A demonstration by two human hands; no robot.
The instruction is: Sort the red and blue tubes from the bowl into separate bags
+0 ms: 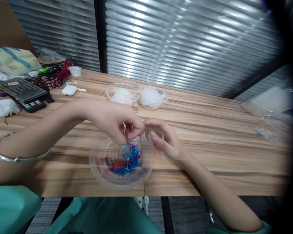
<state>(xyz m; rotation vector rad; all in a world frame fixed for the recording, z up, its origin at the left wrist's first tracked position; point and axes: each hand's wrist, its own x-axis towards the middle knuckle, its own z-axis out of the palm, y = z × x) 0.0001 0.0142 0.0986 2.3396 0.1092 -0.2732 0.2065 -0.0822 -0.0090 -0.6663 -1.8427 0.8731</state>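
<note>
A round clear plastic bowl (95, 169) stands near the table's front edge. Small blue and red tube-like pieces (129, 161) lie loose inside it. My left hand (119, 122) hovers over the bowl's far side, thumb and fingers pinched close above the pieces; what they hold, if anything, is too small to make out. At the bowl's right rim, my right hand (167, 139) is closed on a small clear plastic piece (150, 133). Something red shows below those fingers. The fingertips of both hands nearly meet.
Behind my hands are a shallow clear dish (109, 94) with pale film-like contents and a pile of translucent white strips (152, 97). A white earbud case (69, 90), red wires (64, 71) and a card terminal (33, 105) lie left. Plastic bags (271, 100) lie right.
</note>
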